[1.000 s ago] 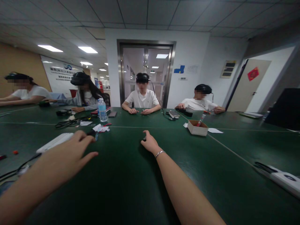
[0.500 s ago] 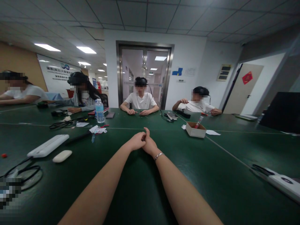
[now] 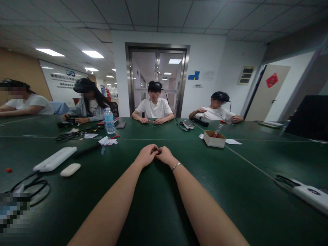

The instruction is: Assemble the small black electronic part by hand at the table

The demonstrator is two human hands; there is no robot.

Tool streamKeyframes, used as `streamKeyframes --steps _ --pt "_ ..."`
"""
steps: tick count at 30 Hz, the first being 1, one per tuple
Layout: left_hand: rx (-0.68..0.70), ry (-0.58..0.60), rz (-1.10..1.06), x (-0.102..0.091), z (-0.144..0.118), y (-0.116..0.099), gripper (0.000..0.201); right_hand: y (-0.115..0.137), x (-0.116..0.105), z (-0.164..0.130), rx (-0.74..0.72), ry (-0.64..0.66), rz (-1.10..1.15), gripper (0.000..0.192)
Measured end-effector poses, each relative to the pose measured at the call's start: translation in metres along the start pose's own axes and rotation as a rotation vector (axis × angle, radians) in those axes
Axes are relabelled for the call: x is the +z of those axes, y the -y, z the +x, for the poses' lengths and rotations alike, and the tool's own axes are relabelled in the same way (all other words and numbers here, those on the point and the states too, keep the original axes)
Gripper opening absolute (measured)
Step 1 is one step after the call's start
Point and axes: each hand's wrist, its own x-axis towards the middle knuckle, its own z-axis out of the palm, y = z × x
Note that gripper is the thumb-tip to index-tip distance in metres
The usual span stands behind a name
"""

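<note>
Both my hands meet over the middle of the green table (image 3: 164,205), forearms stretched out ahead of me. My left hand (image 3: 146,155) is closed, its fingers curled inward against the other hand. Facing it, my right hand (image 3: 165,155) is closed too, with a silver bracelet (image 3: 176,166) on the wrist. Something small and dark (image 3: 155,149) shows between the fingertips of both hands, mostly hidden; its kind cannot be made out.
To the left lie a white power bank (image 3: 55,159), a white rounded case (image 3: 70,169) and black cables (image 3: 42,191). A water bottle (image 3: 109,122) stands farther off. A small box (image 3: 214,140) sits right of my hands. Several people with headsets sit across the table.
My right hand has turned and its raised finger has come down. Both hands are now curled together at the fingertips, the wrists slightly farther apart.
</note>
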Motion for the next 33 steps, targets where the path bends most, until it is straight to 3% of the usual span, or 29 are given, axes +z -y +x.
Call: streamKeyframes --steps 4,10,14,19,25,33 --pt "-0.011 -0.019 0.038 -0.001 0.0 -0.002 0.014 -0.006 0.001 0.001 0.025 0.018 0.125 0.013" --pt "-0.082 -0.088 -0.163 0.006 0.003 0.013 0.014 -0.005 0.002 -0.001 0.013 -0.038 0.316 0.013" --pt "-0.176 0.0 -0.187 0.012 0.011 0.027 0.016 -0.009 0.002 0.002 0.062 -0.012 0.429 0.013" --pt "-0.259 0.081 -0.197 0.012 0.017 0.041 0.017 -0.016 0.0 0.008 0.165 -0.007 0.767 0.021" --pt "-0.241 0.058 -0.314 0.008 0.011 0.039 0.023 -0.02 -0.004 0.006 0.206 0.062 1.078 0.017" --pt "-0.269 0.051 -0.401 0.004 0.011 0.036 0.025 -0.013 -0.015 -0.003 0.241 0.107 1.238 0.01"
